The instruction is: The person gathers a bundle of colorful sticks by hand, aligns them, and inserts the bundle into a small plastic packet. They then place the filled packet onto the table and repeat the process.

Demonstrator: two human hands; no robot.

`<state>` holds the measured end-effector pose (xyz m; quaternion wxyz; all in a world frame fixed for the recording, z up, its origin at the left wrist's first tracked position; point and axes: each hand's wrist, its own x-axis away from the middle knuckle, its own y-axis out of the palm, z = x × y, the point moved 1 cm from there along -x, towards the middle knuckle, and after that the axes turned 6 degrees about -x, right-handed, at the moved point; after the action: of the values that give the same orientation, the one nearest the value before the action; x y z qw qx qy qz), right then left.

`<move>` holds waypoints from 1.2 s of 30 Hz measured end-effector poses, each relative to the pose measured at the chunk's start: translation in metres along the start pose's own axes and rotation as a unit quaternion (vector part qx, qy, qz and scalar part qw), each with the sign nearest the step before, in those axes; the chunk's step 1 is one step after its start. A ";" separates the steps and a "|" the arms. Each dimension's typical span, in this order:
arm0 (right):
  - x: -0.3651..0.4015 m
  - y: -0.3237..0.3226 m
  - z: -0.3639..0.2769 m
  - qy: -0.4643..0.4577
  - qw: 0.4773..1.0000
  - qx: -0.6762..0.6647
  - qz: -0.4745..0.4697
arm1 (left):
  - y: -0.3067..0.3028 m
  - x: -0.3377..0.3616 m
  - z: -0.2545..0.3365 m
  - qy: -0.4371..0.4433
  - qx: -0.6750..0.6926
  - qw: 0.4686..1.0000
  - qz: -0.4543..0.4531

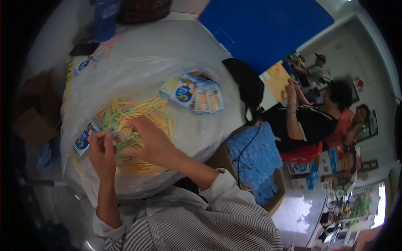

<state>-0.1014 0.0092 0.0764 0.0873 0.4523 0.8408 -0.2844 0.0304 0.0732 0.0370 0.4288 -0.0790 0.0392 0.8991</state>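
Observation:
A pile of thin yellow, green and orange sticks [142,109] lies on clear plastic sheeting in front of me. My left hand [102,155] is at the pile's near left side, fingers pinched together. A small pale piece shows at its fingertips, but I cannot tell what it is. Right beside those fingers is a blue and white printed packet [83,141]. Over the sticks, my right hand [155,144] faces the left one, thumb and fingers spread apart. Farther back on the sheeting lie more blue printed packets [182,93] and small packs with a window [208,100].
A cardboard box [274,205] full of blue packets [255,154] stands at my right. Behind it are a black cap-like object [245,81] and a large blue panel [264,31]. Another person [310,121] sits to the right. A blue bottle [105,20] stands at the back left.

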 end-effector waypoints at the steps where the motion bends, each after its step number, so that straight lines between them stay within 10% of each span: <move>1: 0.004 0.004 0.004 -0.004 1.000 0.009 -0.004 | 0.008 0.003 0.002 0.004 0.009 1.000 -0.023; 11: 0.013 -0.024 -0.002 -0.090 0.982 -0.139 0.090 | 0.011 0.003 0.008 0.191 -0.013 0.976 -0.102; 13: 0.018 -0.016 0.007 -0.036 0.981 -0.190 -0.005 | 0.013 0.007 0.012 0.195 -0.022 0.967 -0.164; 20: 0.028 -0.021 0.022 0.075 0.940 -0.332 0.028 | 0.023 0.005 0.002 -0.119 0.005 0.960 -0.254; 26: 0.047 -0.034 0.050 0.119 0.973 -0.198 0.003 | 0.034 -0.003 0.002 -0.138 0.038 0.958 -0.248; 32: 0.051 -0.096 0.089 0.183 0.906 -0.274 0.263 | 0.035 -0.008 -0.021 -0.020 -0.012 0.986 -0.168; 36: 0.050 -0.145 0.149 0.123 0.939 0.008 0.321 | 0.031 -0.012 -0.034 -0.012 -0.028 0.989 -0.142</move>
<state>-0.2644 -0.1004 -0.0082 0.0668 0.7304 0.6526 -0.1902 0.0172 0.0399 0.0057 0.5498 -0.0852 -0.0028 0.8310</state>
